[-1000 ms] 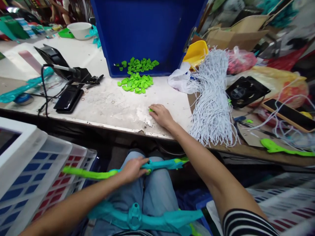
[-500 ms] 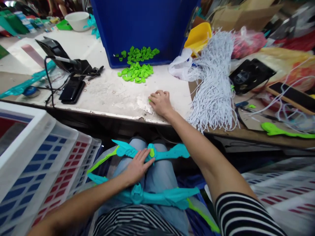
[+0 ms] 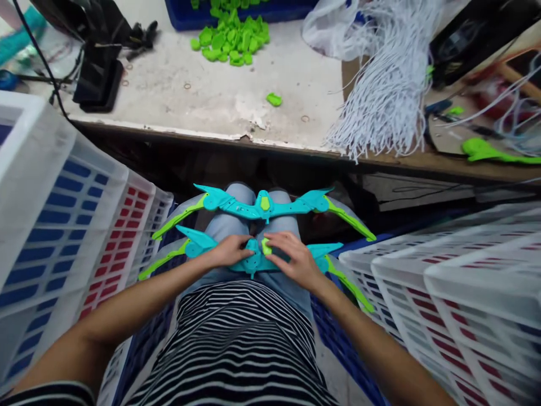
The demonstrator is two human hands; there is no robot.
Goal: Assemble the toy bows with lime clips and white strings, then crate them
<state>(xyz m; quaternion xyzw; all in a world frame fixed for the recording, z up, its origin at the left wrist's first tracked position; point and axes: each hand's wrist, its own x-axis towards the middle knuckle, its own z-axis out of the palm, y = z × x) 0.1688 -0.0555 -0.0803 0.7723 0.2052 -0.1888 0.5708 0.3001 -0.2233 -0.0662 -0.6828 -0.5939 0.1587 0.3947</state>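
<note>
Two turquoise toy bows with lime-green limb ends lie across my lap. The farther toy bow [image 3: 285, 209] has a small green piece [image 3: 265, 203] set in its middle. Over the nearer toy bow [image 3: 198, 242] are both hands. My left hand [image 3: 231, 251] grips this bow just left of its centre, fingers closed at the middle part. In the fingertips of my right hand [image 3: 293, 256] is a small green plastic piece [image 3: 266, 246], pinched beside the bow's centre.
On the worktable [image 3: 169, 113] lie a heap of green pieces [image 3: 234, 39], one lone green piece [image 3: 274, 100] and a bundle of white cords [image 3: 386, 84]. White plastic crates [image 3: 101, 197] stand at my left, more crates [image 3: 443, 282] at my right. A blue bin [image 3: 287, 11] sits behind.
My right hand has come back from the table to the nearer bow with a green piece. My left hand has moved from the farther bow to the nearer one. The view has tilted down.
</note>
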